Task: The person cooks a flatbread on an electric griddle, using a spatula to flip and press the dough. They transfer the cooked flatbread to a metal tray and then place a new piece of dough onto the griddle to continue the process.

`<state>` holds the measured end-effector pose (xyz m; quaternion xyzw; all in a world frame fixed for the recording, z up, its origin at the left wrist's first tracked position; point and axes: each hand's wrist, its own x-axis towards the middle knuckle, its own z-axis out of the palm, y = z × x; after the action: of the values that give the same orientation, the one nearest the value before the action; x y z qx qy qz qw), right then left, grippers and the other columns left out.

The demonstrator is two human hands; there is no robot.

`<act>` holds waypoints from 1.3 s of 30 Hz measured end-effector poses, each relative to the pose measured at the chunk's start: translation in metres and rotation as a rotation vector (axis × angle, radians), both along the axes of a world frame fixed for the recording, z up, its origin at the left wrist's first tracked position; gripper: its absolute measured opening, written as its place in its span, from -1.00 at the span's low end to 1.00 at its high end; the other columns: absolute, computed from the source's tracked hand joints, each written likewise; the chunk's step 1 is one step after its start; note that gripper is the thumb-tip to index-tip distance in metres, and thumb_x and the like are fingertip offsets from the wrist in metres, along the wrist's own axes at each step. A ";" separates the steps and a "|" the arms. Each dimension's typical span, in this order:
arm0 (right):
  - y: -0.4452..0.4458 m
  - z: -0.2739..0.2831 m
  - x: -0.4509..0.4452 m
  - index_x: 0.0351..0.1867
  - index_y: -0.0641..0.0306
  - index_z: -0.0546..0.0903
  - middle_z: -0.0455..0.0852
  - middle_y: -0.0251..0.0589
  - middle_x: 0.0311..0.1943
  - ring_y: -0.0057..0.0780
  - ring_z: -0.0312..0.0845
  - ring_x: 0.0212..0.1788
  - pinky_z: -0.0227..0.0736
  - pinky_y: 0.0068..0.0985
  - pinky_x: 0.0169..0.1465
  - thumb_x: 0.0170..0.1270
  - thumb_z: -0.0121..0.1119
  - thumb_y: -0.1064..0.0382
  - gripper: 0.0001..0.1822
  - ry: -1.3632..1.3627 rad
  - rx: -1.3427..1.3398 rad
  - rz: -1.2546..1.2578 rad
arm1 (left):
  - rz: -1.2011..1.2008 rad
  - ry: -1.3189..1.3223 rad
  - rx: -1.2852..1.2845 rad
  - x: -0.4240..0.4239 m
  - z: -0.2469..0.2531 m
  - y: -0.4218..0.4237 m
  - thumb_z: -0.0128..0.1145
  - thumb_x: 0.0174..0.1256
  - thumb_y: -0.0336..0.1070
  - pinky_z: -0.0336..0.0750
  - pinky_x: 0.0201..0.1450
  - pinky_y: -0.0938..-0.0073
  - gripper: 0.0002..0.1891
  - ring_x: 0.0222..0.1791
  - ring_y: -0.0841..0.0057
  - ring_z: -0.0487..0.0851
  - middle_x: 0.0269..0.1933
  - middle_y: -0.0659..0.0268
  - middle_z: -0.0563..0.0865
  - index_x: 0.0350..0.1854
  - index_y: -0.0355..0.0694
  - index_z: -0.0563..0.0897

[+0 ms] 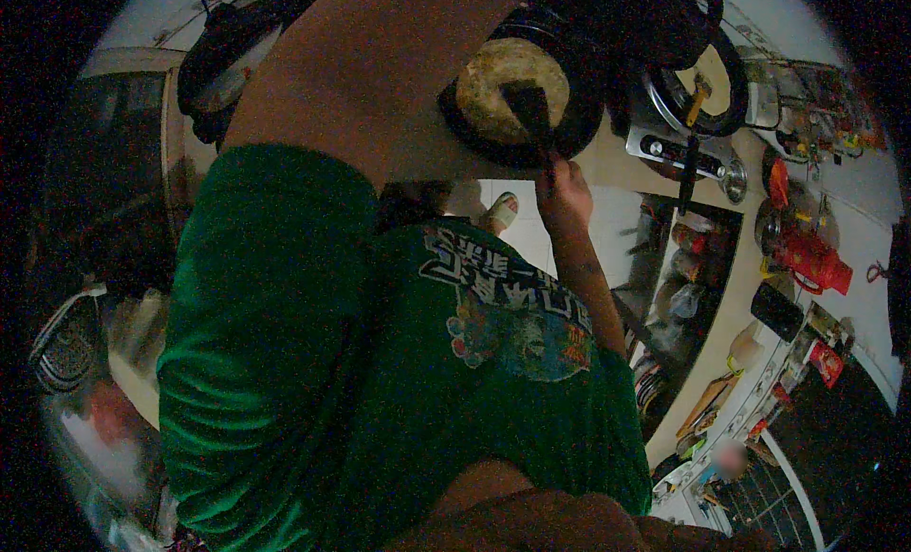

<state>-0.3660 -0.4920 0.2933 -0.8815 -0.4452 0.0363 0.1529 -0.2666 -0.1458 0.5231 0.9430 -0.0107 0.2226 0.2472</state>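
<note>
My right hand (566,193) grips the handle of a dark spatula (527,104). The spatula's flat blade lies over a round, browned flatbread (491,68) in a black frying pan (591,118). Across the top of the view my bare left forearm (398,68) reaches forward; the left hand is out of view. To the right, a second pan (740,89) sits on the stove (676,154) with a pale flat round of food (719,65) in it. A yellow-brown handled utensil (697,105) rests across this pan, whose long black handle (687,175) points towards me.
A small metal bowl (733,182) stands beside the stove knobs. Along the counter on the right are a red jug-like container (818,260), a black tray-like object (777,311) and a wooden board (704,406). Below the counter, an open shelf (683,296) holds bagged items.
</note>
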 end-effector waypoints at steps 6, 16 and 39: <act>0.017 -0.006 0.009 0.15 0.02 0.50 0.65 0.02 -0.12 0.10 0.62 -0.21 0.56 -0.09 -0.17 0.28 0.14 0.13 -0.60 0.040 -0.160 -0.025 | 0.012 0.064 -0.077 -0.015 0.016 -0.012 -0.08 0.49 -0.24 0.30 0.34 0.09 -0.60 0.28 0.06 0.42 0.25 0.03 0.53 0.33 -0.10 0.46; -0.049 0.078 0.030 -0.03 0.17 0.56 0.61 0.00 -0.33 -0.02 0.61 -0.29 0.55 -0.13 -0.26 0.22 0.16 0.20 -0.70 -0.025 -0.228 0.048 | -0.014 -0.043 -0.141 -0.013 0.001 -0.010 -0.03 0.44 -0.29 0.28 0.35 0.10 -0.59 0.29 0.06 0.42 0.27 0.02 0.51 0.31 -0.17 0.48; 0.044 0.058 0.003 0.17 0.30 0.43 0.67 -0.10 -0.17 -0.49 0.50 -0.36 0.44 -0.60 -0.32 0.45 0.03 0.09 -0.59 1.469 0.592 -0.331 | 0.047 0.068 -0.072 -0.021 0.016 -0.013 -0.09 0.50 -0.26 0.31 0.32 0.10 -0.60 0.23 0.06 0.46 0.21 0.04 0.54 0.34 -0.11 0.45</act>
<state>-0.3633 -0.4477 0.3513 -0.6099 -0.0861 0.4636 0.6369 -0.2877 -0.1589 0.5387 0.9405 0.0280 0.1965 0.2757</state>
